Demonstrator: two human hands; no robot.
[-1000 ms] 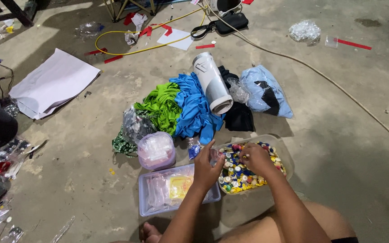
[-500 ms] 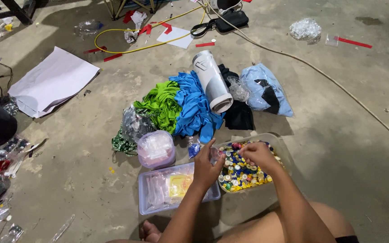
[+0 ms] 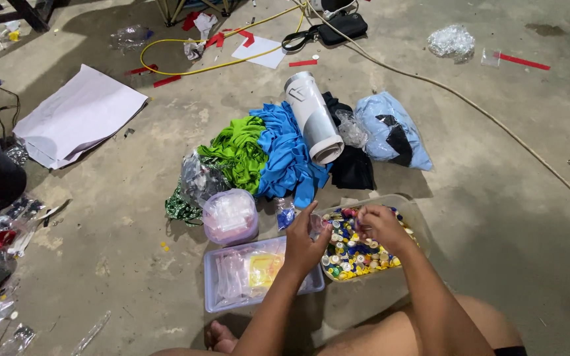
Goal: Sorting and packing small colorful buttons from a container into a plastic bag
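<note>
The person sits on a rough grey concrete floor. Both hands hover over a clear plastic tub heaped with small round bottle caps in yellow, blue, red and white. The left hand is curled at the tub's near-left rim, its fingers pinching something small and clear; what it is cannot be told. The right hand is bent over the caps, fingertips drawn together on a small piece that is too tiny to identify.

Just left of the tub lies a flat rectangular clear tray holding limp transparent bags, one with a yellow patch. Behind it stands a round translucent pinkish container. Farther back lies a crumpled heap of soft cloth, green beside blue, with a smooth white rolled cylinder resting tilted across it. A pale blue plastic-wrapped bundle lies to the right, touching black fabric. Well apart on the left lie flat white paper sheets, and a yellow cable loops near red tape strips.
</note>
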